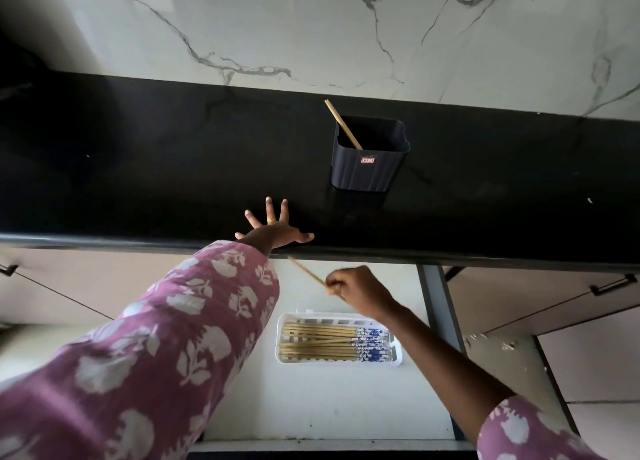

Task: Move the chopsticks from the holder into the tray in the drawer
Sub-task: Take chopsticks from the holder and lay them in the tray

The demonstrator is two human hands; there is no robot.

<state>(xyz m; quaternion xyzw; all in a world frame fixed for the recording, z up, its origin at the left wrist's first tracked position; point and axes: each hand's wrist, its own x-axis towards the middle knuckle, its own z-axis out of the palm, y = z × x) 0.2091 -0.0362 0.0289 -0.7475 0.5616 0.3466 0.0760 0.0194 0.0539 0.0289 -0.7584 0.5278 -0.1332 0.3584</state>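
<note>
A dark square holder (369, 162) stands on the black counter (138, 169), with one bamboo chopstick (341, 122) leaning out of its left corner. Below the counter edge, my right hand (358, 291) is shut on a single chopstick (306, 271) that points up and left, above the open drawer. A white slotted tray (337, 317) lies in the drawer and holds several chopsticks (332, 342) with blue-patterned ends, laid side by side. My left hand (273, 226) rests flat on the counter's front edge, fingers spread, holding nothing.
The open drawer (346, 400) has a pale floor and a grey right wall. Closed drawers with dark handles (609, 285) flank it on both sides. A white marble wall (311, 27) rises behind the counter.
</note>
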